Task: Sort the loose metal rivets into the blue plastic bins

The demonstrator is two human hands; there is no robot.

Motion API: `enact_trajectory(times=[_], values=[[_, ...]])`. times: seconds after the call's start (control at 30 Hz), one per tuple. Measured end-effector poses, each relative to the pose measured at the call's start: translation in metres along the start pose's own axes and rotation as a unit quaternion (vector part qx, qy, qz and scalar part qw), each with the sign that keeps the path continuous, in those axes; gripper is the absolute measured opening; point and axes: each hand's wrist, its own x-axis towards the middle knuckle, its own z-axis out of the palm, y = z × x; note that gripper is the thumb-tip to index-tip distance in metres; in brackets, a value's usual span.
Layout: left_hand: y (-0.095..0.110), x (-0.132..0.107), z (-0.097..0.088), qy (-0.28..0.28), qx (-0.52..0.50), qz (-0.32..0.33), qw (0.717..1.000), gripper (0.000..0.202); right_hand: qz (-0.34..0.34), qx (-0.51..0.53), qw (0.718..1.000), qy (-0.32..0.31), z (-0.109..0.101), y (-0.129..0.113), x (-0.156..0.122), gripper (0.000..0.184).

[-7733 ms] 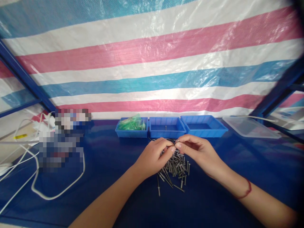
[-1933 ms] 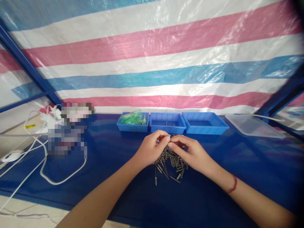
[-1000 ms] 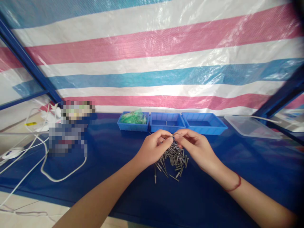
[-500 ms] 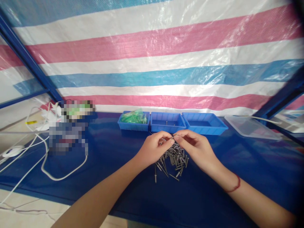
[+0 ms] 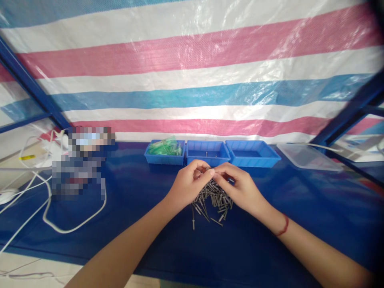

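A heap of small grey metal pins lies on the blue table. Both hands hover over its far edge, fingertips meeting. My left hand is closed in a pinch, thumb against forefinger. My right hand, with a red thread round the wrist, pinches too, touching the left fingertips. Something small is held between them; I cannot make out what. Just behind stand three blue trays: the left tray holds green plastic pieces, the middle tray holds a pin or two, the right tray looks bare.
A clear plastic lid lies at the back right. White cables loop over the table's left side beside a blurred-out patch. A striped pink, white and blue tarp hangs behind, and blue frame bars slant at both sides.
Both hands stay pinched together above the pins; they have dropped slightly toward the heap. The view has shifted a little to the right and downward.
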Motion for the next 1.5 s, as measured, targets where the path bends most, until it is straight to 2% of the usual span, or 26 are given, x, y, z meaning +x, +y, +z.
enact_trajectory(times=[0.13,0.23,0.33,0.43,0.57,0.73,0.9,1.13,1.5], values=[[0.001,0.001,-0.005,0.003,0.103,0.007,0.995,0.026,-0.009,-0.072,0.994,0.083,0.0,0.009,0.01,0.021],[0.0,0.002,-0.007,-0.019,0.212,0.051,0.976,0.021,-0.024,-0.169,0.974,0.151,-0.003,0.023,0.021,0.021],[0.0,0.0,-0.008,-0.048,0.29,0.087,0.952,0.02,-0.03,-0.274,0.949,0.156,-0.005,0.036,0.028,0.027],[0.003,-0.003,-0.008,-0.1,0.333,0.129,0.929,0.023,-0.035,-0.317,0.938,0.137,-0.005,0.037,0.027,0.029],[0.005,-0.008,-0.007,-0.178,0.357,0.189,0.897,0.016,-0.045,-0.263,0.958,0.106,0.0,0.025,0.013,0.024],[0.0,-0.011,-0.008,-0.239,0.362,0.195,0.879,0.008,-0.041,-0.178,0.982,0.04,0.008,0.006,-0.006,0.016],[-0.004,-0.009,-0.009,-0.252,0.386,0.2,0.865,0.013,-0.051,-0.147,0.988,0.015,0.01,-0.007,-0.012,0.013],[-0.005,-0.009,-0.007,-0.252,0.422,0.218,0.843,0.019,-0.053,-0.131,0.99,0.009,0.009,-0.009,-0.012,0.012],[-0.004,-0.011,-0.008,-0.264,0.416,0.218,0.843,0.014,-0.051,-0.115,0.992,-0.006,0.011,-0.008,-0.012,0.012]])
